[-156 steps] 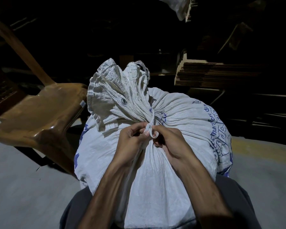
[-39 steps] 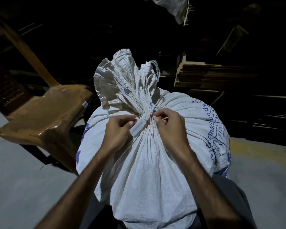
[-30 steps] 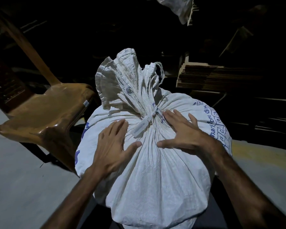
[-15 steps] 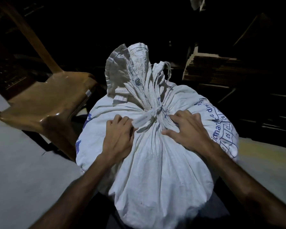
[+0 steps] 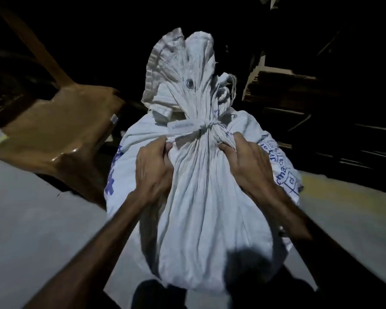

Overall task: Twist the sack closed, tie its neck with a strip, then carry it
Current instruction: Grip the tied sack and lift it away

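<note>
The sack (image 5: 205,197) sits between both hands; the left hand (image 5: 153,172) and right hand (image 5: 246,166) clutch its cloth just below the tied strip (image 5: 185,128).

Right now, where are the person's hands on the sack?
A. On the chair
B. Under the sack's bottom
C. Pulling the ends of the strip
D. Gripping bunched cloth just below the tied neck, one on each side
D: the left hand and right hand each clutch folds of the sack just under the knotted strip.

Chair (image 5: 60,130) crowds sack's (image 5: 205,208) left; floor (image 5: 343,219) open on right.
</note>
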`<state>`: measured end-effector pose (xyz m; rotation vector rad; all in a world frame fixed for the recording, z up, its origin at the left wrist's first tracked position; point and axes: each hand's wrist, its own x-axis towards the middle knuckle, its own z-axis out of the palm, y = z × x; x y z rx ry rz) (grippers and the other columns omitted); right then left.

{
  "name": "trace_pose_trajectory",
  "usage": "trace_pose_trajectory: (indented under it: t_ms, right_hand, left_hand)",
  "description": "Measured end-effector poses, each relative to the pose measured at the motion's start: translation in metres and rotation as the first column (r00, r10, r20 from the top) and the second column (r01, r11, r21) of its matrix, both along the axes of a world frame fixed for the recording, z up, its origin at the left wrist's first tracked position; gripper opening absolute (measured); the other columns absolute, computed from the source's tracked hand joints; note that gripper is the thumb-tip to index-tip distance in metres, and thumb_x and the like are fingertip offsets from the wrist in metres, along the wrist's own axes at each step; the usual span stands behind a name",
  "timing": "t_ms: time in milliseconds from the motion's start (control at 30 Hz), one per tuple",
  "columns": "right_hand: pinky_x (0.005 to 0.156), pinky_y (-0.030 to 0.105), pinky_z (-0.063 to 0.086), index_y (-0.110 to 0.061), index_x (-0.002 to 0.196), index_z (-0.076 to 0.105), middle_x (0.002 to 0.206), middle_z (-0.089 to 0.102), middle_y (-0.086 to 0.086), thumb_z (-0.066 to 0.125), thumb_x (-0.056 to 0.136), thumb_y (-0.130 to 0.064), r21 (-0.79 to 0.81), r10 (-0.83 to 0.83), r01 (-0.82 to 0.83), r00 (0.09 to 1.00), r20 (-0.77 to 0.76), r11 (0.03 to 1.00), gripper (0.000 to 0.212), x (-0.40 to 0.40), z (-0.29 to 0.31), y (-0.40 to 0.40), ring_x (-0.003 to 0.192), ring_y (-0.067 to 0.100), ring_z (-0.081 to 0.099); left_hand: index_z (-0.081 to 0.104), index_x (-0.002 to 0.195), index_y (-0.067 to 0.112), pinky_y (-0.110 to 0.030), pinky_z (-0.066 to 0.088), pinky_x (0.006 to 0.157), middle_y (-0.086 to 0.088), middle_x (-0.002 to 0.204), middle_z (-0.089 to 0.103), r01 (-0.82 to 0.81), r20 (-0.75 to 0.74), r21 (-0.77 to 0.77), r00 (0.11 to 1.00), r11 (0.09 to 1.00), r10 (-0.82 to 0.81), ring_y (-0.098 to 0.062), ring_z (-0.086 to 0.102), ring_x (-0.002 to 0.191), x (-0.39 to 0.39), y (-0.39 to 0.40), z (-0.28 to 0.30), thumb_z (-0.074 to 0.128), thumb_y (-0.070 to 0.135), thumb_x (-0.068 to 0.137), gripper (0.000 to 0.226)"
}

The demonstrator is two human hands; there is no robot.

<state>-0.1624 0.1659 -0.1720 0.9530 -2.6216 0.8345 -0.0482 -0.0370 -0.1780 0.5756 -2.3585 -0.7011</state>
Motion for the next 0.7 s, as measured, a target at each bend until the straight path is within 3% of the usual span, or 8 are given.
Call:
trace_pose_trajectory:
  t_ms: [133, 233, 333, 567, 600, 700]
  right_hand:
    - [0.060, 0.042, 0.030, -0.021, 0.090, 0.034, 0.065, 0.038, -0.004, 0.049, 0.107, -0.052, 0.010, 0.004, -0.005, 0.986, 0.167, 1.000, 0.038, 0.011, 0.049, 0.012, 0.072, 0.043, 0.056]
    - [0.062, 0.042, 0.032, -0.024, 0.095, 0.040, 0.073, 0.052, 0.011, 0.046, 0.105, -0.058, -0.010, -0.018, 0.021, 0.966, 0.259, 1.000, 0.036, 0.029, 0.092, 0.027, 0.079, 0.043, 0.059]
    - [0.062, 0.042, 0.035, -0.020, 0.111, 0.049, 0.077, 0.056, 0.016, 0.044, 0.105, -0.061, 0.032, -0.085, 0.079, 0.948, 0.308, 0.996, 0.041, 0.054, 0.146, 0.046, 0.082, 0.045, 0.062]
    - [0.081, 0.052, 0.051, -0.011, 0.140, 0.056, 0.101, 0.070, 0.033, 0.051, 0.107, -0.052, 0.124, -0.282, 0.254, 0.858, 0.428, 0.959, 0.053, 0.137, 0.311, 0.112, 0.103, 0.050, 0.066]
    - [0.079, 0.052, 0.056, -0.010, 0.140, 0.060, 0.096, 0.071, 0.031, 0.053, 0.107, -0.052, 0.118, -0.326, 0.305, 0.873, 0.363, 0.945, 0.054, 0.150, 0.332, 0.127, 0.097, 0.048, 0.068]
    - [0.051, 0.043, 0.059, -0.003, 0.121, 0.073, 0.070, 0.068, 0.019, 0.056, 0.108, -0.049, 0.126, -0.428, 0.409, 0.856, 0.291, 0.904, 0.050, 0.188, 0.360, 0.183, 0.064, 0.039, 0.068]
  left_hand:
    - [0.047, 0.075, 0.009, -0.047, 0.039, 0.065, -0.011, 0.072, 0.058, 0.013, 0.028, 0.102, 0.999, 0.995, -0.016, -0.032, 0.052, 0.071, 0.007, -0.003, 0.048, 0.042, 0.015, 0.100, 0.026]
    - [0.044, 0.073, 0.012, -0.045, 0.037, 0.066, -0.014, 0.071, 0.058, 0.048, 0.077, 0.115, 0.995, 0.992, -0.057, -0.034, 0.052, 0.072, 0.012, 0.002, 0.096, 0.042, 0.014, 0.099, 0.027]
    - [0.037, 0.069, 0.014, -0.039, 0.027, 0.063, -0.005, 0.066, 0.049, 0.063, 0.149, 0.129, 0.985, 0.990, -0.082, -0.032, 0.048, 0.069, 0.023, 0.018, 0.156, 0.043, 0.011, 0.097, 0.028]
    - [0.032, 0.067, 0.017, -0.034, 0.024, 0.065, 0.006, 0.062, 0.039, 0.117, 0.288, 0.214, 0.941, 0.970, -0.177, -0.028, 0.045, 0.067, 0.076, 0.088, 0.304, 0.045, 0.007, 0.095, 0.032]
    - [0.031, 0.068, 0.018, -0.034, 0.025, 0.065, 0.006, 0.062, 0.039, 0.134, 0.308, 0.243, 0.928, 0.961, -0.207, -0.028, 0.046, 0.068, 0.084, 0.103, 0.322, 0.044, 0.007, 0.094, 0.032]
    - [0.033, 0.070, 0.017, -0.037, 0.028, 0.065, 0.002, 0.065, 0.044, 0.201, 0.357, 0.257, 0.889, 0.945, -0.286, -0.034, 0.050, 0.073, 0.103, 0.152, 0.363, 0.044, 0.005, 0.096, 0.031]
